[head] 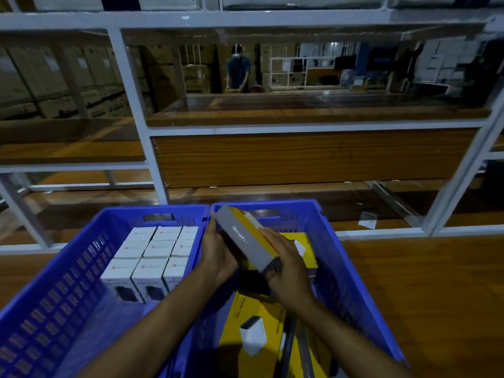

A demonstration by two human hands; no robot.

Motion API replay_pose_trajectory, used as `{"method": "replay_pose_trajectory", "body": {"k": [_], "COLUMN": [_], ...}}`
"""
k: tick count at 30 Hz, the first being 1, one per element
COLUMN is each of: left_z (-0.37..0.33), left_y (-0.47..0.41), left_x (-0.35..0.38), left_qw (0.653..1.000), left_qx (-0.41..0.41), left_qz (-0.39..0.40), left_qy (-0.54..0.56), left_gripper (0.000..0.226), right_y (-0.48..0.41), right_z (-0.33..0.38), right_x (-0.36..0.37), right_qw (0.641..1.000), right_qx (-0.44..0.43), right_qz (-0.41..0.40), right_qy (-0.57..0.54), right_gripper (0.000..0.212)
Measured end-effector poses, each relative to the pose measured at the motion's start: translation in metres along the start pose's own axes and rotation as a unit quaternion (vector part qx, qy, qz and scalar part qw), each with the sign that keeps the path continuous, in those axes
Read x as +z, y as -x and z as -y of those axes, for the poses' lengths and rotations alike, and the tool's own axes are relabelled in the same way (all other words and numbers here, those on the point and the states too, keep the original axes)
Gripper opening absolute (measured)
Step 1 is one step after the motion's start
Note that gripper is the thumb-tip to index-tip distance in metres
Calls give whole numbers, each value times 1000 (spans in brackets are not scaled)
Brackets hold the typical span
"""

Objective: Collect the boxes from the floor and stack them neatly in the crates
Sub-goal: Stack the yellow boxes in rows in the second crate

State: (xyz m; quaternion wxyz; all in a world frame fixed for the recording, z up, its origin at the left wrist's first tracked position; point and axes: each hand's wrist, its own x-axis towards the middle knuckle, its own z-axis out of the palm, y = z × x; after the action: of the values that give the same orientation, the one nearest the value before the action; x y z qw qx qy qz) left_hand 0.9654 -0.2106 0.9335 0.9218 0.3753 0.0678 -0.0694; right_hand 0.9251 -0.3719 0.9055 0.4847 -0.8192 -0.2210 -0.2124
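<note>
both hands held a grey-and-yellow box [245, 236] tilted over the right blue crate [335, 263]. the left hand [218, 255] gripped its left side and the right hand [286, 266] wrapped round its near end. yellow boxes [253, 323] lay in that crate beneath. the left blue crate [81, 249], touching it, held white boxes [152, 255] packed in rows at its far end. a white shelf rack [141, 118] stood behind.

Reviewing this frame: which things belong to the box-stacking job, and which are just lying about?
Job: grey-and-yellow box, held by left hand and right hand; right crate with yellow boxes; left crate with white boxes.
Lying about: white shelving, paper slip on it, person in the background.
</note>
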Motion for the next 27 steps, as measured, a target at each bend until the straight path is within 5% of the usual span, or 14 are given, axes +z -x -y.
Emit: {"method": "replay_pose_trajectory", "body": {"k": [4, 9, 15, 20, 27], "left_z": [-1, 2, 3, 6, 11], "left_y": [4, -5, -2, -12, -17], "left_x": [6, -4, -5, -12, -13], "left_qw": [999, 995, 976, 963, 963], "left_qx": [11, 39, 80, 43, -30], "left_qz": [4, 3, -33, -85, -40], "left_qy": [-36, -97, -200, -252, -265], "left_gripper": [46, 44, 32, 32, 37], "right_y": [-9, -16, -15, -13, -13], "right_z": [14, 23, 6, -3, -22], "right_x": [-4, -22, -21, -22, -20], "right_qw": [948, 846, 817, 819, 812], "right_qx": [192, 311, 453, 477, 501], "right_qz": [-39, 10, -19, -71, -84], "right_qy": [-249, -433, -356, -312, -288], "right_gripper": [59, 33, 24, 25, 32]}}
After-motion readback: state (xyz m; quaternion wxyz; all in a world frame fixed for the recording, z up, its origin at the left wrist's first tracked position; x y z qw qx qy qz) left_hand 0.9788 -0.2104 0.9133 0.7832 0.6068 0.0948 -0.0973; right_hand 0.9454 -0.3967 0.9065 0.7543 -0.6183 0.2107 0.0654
